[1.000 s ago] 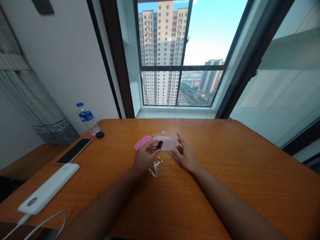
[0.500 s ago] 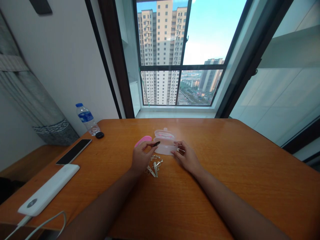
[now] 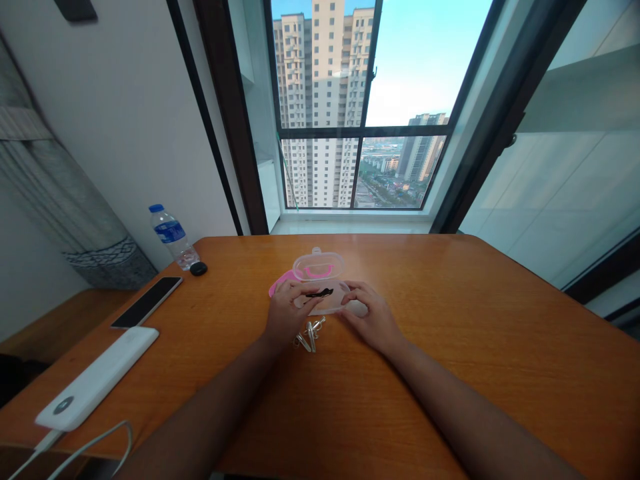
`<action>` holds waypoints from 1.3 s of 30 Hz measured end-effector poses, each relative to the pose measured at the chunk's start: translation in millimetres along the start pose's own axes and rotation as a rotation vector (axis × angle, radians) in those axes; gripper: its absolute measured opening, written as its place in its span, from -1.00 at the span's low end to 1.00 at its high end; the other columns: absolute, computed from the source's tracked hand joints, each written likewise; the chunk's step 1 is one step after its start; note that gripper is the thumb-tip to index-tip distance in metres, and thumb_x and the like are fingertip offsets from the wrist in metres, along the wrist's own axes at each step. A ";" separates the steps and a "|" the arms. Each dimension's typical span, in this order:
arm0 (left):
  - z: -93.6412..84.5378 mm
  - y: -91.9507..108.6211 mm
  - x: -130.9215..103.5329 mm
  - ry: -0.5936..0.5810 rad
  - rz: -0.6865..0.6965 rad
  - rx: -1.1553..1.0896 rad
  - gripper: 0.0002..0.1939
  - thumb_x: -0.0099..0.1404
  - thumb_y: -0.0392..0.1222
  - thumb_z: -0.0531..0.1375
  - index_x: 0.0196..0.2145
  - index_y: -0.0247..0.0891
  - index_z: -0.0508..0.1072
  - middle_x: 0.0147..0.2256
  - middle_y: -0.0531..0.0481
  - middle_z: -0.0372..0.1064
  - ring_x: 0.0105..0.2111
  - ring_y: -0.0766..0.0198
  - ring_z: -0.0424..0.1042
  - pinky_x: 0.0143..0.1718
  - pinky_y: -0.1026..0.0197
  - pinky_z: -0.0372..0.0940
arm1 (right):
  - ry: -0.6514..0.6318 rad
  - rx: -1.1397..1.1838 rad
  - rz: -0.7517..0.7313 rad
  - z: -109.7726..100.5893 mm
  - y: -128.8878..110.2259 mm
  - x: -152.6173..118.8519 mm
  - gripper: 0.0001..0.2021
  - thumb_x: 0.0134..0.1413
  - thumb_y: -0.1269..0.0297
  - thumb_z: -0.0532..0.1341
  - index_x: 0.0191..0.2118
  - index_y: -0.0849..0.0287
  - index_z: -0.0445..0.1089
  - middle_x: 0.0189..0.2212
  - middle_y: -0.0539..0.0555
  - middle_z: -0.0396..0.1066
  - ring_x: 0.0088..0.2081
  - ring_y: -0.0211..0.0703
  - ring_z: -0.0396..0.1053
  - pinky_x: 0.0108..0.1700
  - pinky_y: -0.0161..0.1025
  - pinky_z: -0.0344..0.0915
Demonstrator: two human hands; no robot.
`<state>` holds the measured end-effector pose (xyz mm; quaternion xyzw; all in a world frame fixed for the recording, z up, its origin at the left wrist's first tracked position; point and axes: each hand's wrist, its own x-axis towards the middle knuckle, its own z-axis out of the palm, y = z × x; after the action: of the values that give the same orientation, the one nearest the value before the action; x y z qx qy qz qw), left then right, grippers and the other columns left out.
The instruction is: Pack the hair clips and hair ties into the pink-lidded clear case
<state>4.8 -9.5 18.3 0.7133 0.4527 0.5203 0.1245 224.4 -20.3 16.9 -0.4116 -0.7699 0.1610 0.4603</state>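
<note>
A clear plastic box (image 3: 330, 307) stands on the table with its oval lid (image 3: 319, 265) raised at the back; a pink handle shape shows at the lid. My right hand (image 3: 367, 312) grips the box's right end, thumb and fingers curled round its edge. At the left side of the box, my left hand (image 3: 290, 310) has its thumb and forefinger around a small black elongated piece (image 3: 325, 293), which lies over the box's inside. Nearer to me, beside my left hand, lie several silver metal pieces with rings (image 3: 311, 335). Behind that hand a pink oval item (image 3: 281, 280) is partly hidden.
On the table's left are a phone (image 3: 147, 303), a white power strip-like block (image 3: 97, 379) with a cable (image 3: 90, 443), a water bottle (image 3: 173, 237) and a small black object (image 3: 199, 269). A window (image 3: 363, 132) is beyond the wooden table (image 3: 450, 347).
My left hand has brought the black piece forward and down over the box. The box has tilted and turned, so its lid opening and inside show more. My right hand keeps hold of its right end.
</note>
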 end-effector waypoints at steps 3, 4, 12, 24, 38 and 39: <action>-0.2 -0.3 0.2 -0.009 -0.016 -0.014 -0.82 0.17 -0.14 0.35 -0.22 -0.08 0.61 -0.26 -0.01 0.52 -0.18 0.17 0.42 -0.07 0.11 0.33 | 0.007 0.011 0.015 0.1 0.8 -0.2 -0.93 0.04 0.30 0.31 -0.31 0.05 0.43 0.00 0.10 0.41 0.07 -0.01 0.37 0.13 -0.05 0.26; -0.4 -0.3 0.6 -0.009 -0.013 -0.024 -0.81 0.18 -0.14 0.35 -0.21 -0.09 0.61 -0.25 -0.01 0.52 -0.17 0.17 0.43 -0.07 0.11 0.33 | 0.011 0.017 0.020 0.4 0.8 -0.2 -0.93 0.04 0.29 0.31 -0.31 0.06 0.43 -0.01 0.11 0.41 0.06 -0.01 0.37 0.13 -0.04 0.26; -1.0 2.2 5.4 0.054 0.072 -0.091 -0.84 0.30 -0.18 0.23 -0.18 -0.16 0.56 -0.03 -0.07 0.49 0.01 0.14 0.42 0.15 -0.01 0.25 | 0.114 0.132 0.133 5.7 10.2 -0.1 -0.85 0.02 0.28 0.31 -0.25 0.09 0.40 0.03 0.13 0.38 0.05 -0.02 0.38 0.03 -0.07 0.38; 8.5 -5.2 0.7 -0.211 -0.001 -0.111 -0.69 0.26 -0.30 0.18 -0.04 -0.19 0.53 -0.02 -0.07 0.50 0.02 0.15 0.46 0.13 0.05 0.32 | 0.185 0.008 0.282 4.7 36.3 -2.0 -0.79 0.01 0.25 0.27 -0.19 0.10 0.37 -0.02 0.14 0.33 0.01 0.01 0.37 -0.02 -0.04 0.43; -2.7 -17.9 8.2 -0.114 0.021 0.025 -0.68 0.22 -0.45 0.06 -0.26 -0.20 0.57 -0.23 -0.03 0.54 -0.19 0.19 0.49 -0.06 0.13 0.34 | 0.164 0.080 0.282 4.7 39.4 -1.8 -0.90 0.09 0.32 0.14 -0.24 0.08 0.34 -0.01 0.12 0.25 0.09 -0.01 0.31 0.09 0.01 0.37; -3.8 -20.3 9.1 -0.110 0.025 0.032 -0.65 0.19 -0.48 0.05 -0.28 -0.19 0.57 -0.24 -0.03 0.55 -0.19 0.19 0.49 -0.05 0.13 0.33 | 0.168 0.084 0.286 4.5 38.7 -1.7 -0.90 0.08 0.33 0.15 -0.25 0.08 0.34 0.00 0.12 0.25 0.09 0.00 0.31 0.09 0.00 0.37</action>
<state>-8.5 7.8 12.5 0.7484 0.4446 0.4743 0.1313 239.7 2.5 -10.7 -0.5094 -0.6549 0.2219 0.5122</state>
